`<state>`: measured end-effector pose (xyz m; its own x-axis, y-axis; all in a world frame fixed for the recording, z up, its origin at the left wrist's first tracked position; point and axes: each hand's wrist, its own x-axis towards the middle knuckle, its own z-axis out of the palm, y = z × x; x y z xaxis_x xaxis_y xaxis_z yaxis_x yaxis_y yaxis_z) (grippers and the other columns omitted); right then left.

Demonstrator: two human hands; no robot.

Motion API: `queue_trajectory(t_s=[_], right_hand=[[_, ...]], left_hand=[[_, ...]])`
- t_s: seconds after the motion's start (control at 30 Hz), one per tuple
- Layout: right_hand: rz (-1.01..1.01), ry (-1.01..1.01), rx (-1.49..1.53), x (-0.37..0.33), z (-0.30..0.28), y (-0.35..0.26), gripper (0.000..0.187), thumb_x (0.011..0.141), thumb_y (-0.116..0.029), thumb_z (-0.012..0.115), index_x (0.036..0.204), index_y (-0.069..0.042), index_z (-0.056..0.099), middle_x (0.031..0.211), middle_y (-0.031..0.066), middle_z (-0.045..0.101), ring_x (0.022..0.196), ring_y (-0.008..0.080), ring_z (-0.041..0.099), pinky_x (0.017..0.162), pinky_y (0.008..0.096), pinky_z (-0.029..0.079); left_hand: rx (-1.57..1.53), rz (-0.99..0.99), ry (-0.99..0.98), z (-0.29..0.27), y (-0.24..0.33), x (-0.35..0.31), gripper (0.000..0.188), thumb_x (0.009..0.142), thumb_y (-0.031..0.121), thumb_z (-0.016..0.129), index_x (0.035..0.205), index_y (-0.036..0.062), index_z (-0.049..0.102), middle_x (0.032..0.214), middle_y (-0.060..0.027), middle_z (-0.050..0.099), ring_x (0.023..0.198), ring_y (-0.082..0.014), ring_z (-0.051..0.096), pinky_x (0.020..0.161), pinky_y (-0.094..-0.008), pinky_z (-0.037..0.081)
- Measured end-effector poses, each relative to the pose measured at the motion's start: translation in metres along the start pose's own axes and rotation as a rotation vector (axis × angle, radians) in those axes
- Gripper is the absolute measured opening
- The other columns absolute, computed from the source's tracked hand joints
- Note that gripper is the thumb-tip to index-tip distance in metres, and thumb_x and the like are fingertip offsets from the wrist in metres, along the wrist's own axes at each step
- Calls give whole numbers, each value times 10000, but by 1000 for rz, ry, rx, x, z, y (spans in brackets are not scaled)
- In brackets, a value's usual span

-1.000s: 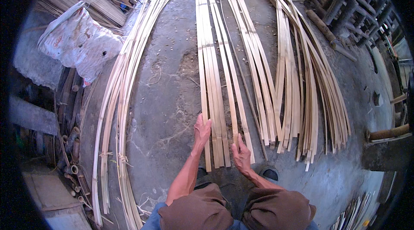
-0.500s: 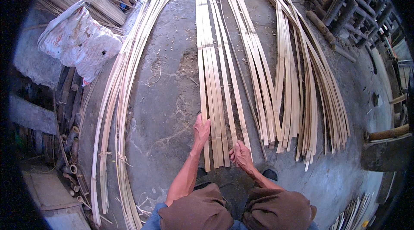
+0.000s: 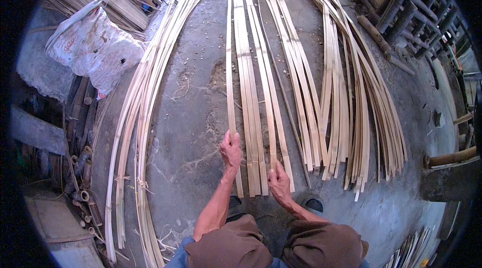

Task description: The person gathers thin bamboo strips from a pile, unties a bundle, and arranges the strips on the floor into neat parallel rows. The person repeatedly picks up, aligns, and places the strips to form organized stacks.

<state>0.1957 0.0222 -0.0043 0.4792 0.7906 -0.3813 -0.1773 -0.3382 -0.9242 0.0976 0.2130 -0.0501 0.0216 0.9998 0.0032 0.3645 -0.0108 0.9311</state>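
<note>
My left hand [image 3: 231, 152] is closed on a long, pale bamboo strip [image 3: 230, 77], gripping it a little above its near end. A narrow band of floor shows between that strip and the flat middle group of bamboo strips [image 3: 251, 127], which lie side by side. On the group's right, my right hand [image 3: 281, 185] pinches another bamboo strip [image 3: 269, 122] close to its near end. Just right of it runs one more pale strip, its end beside my right fingers. A thin dark stick [image 3: 288, 107] lies farther right.
More bamboo strips [image 3: 296, 77] fan out on the right, with a crossed bundle [image 3: 381, 102] beyond. A tied bundle [image 3: 143, 102] curves along the left, near a white sack [image 3: 95, 44]. Bamboo frames [image 3: 416, 12] stand at the far right. My knees [image 3: 231, 243] are at the lower edge.
My left hand has shifted slightly left with its strip, opening a gap beside the middle group. My right hand has moved slightly, and its strip now lies farther right, nearer its neighbour.
</note>
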Motion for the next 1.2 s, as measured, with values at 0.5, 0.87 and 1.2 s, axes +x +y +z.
queue_trajectory(t_s=[0.5,0.87,1.2], right_hand=[[2,-132,131,7,48,2,537,1031,-143,424,1529,-115,224,752,-13,503,596,54,471,489,210,421],[228,-342,307,2,78,2,547,1040,-155,375,1541,-162,156,905,46,575,700,123,593,611,272,534],[-69,-425,-402,10,52,30,436,1018,-168,424,1443,-72,405,882,47,627,769,118,607,699,263,509]], left_hand=[[547,464,205,-15,-19,55,383,918,253,619,1194,-4,557,839,-115,626,691,-231,594,714,-399,478],[-61,-75,-354,2,53,13,404,964,262,536,1256,-18,520,875,-155,658,704,-202,640,695,-361,526],[162,111,-197,17,1,4,455,940,208,518,1289,-83,498,1037,-312,628,929,-449,619,829,-491,480]])
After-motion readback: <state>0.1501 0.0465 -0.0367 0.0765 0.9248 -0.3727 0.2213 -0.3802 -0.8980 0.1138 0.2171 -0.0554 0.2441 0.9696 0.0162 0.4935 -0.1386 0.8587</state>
